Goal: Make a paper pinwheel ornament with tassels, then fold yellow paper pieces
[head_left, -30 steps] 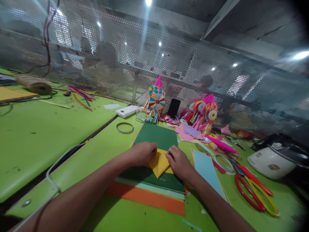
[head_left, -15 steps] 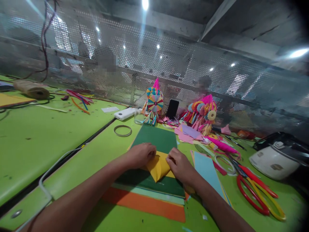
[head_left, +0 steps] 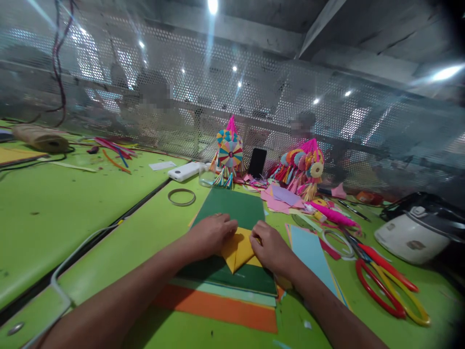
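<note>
A folded yellow paper [head_left: 239, 250] lies over the dark green sheet [head_left: 232, 206], its pointed corner toward me. My left hand [head_left: 214, 233] is closed on the paper's left side, fingertips curled over its upper edge. On the right side, my right hand [head_left: 271, 247] has its fingers pinched on the paper's edge. Beneath the green sheet, pale green and orange sheets [head_left: 218, 308] stick out toward me.
Red- and yellow-handled scissors [head_left: 385, 286], light blue paper [head_left: 312, 257] and a white tape roll lie right. Behind stand paper ornaments [head_left: 230, 152] and a phone [head_left: 257, 163]. A ring [head_left: 181, 197] and white device [head_left: 185, 171] lie left; a white appliance [head_left: 410, 237] stands far right.
The loose, curved flap of the yellow paper now lies flatter, with a diagonal fold line showing. My left hand has shifted slightly over the paper. The whole view has moved a little.
</note>
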`<state>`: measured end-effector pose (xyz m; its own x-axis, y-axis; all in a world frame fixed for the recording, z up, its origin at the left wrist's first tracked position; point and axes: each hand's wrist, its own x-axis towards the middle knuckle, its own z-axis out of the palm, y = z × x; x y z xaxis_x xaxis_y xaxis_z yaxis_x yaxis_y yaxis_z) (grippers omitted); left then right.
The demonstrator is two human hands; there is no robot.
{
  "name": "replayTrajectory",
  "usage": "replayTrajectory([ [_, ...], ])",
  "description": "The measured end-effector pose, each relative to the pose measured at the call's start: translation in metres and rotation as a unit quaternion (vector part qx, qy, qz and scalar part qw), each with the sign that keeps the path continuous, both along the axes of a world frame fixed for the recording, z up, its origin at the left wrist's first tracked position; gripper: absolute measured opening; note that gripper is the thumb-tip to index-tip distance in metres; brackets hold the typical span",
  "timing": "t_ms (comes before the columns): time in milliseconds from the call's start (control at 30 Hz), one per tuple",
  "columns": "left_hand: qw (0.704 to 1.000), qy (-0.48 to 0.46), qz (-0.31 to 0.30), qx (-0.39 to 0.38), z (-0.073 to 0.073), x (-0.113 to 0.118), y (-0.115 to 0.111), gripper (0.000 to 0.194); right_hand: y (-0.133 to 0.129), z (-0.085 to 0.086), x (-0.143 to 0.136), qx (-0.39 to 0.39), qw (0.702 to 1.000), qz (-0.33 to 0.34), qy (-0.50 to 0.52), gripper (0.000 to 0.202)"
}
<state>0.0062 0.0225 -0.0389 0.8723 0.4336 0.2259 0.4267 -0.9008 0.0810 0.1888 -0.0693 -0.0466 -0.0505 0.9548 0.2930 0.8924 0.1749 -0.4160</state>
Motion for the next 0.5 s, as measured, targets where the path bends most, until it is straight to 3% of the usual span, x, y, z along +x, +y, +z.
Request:
replayTrajectory([
  [233,1.0,-0.016,-0.009,0.011,0.0013,0.0,-0.0019,0.016,0.0005,0.0053,0.0049,-0.025,0.997,0.017,0.067,0.018],
  [500,0.999,-0.035,-0.018,0.008,0.0005,-0.0006,-0.003,0.017,0.0024,0.0089,0.0058,-0.049,0.996,0.018,0.066,0.015],
])
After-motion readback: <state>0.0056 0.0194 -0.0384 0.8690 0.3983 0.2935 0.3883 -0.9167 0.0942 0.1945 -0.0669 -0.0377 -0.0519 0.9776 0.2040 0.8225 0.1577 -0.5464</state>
